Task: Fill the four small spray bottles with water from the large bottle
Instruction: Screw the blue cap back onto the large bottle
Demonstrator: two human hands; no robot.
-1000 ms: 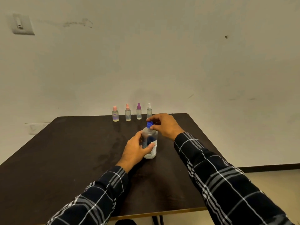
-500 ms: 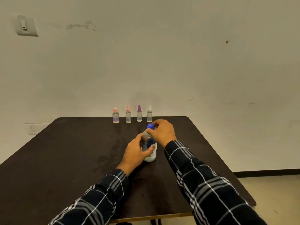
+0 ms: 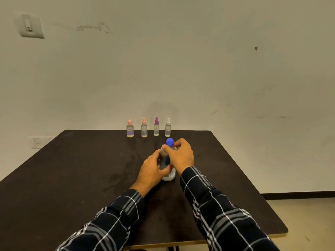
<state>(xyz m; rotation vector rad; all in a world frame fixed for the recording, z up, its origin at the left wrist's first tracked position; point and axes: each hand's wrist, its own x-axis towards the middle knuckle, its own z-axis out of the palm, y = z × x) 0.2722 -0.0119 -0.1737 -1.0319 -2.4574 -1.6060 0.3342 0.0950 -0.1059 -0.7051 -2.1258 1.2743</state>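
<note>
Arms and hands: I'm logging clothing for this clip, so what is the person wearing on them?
Both the left sleeve and right sleeve are long, dark, near-black fabric crossed by white and grey plaid lines, ending at the wrists. The left hand and right hand are bare: no gloves, rings or watch show.

On dark surface (image 3: 72, 178) left hand (image 3: 151, 171) grips large bottle (image 3: 169, 176) standing upright, right hand (image 3: 179, 156) pinches its blue cap (image 3: 169, 142). Row of four small spray bottles (image 3: 144, 129) at far edge, caps on, well apart from both hands
</note>
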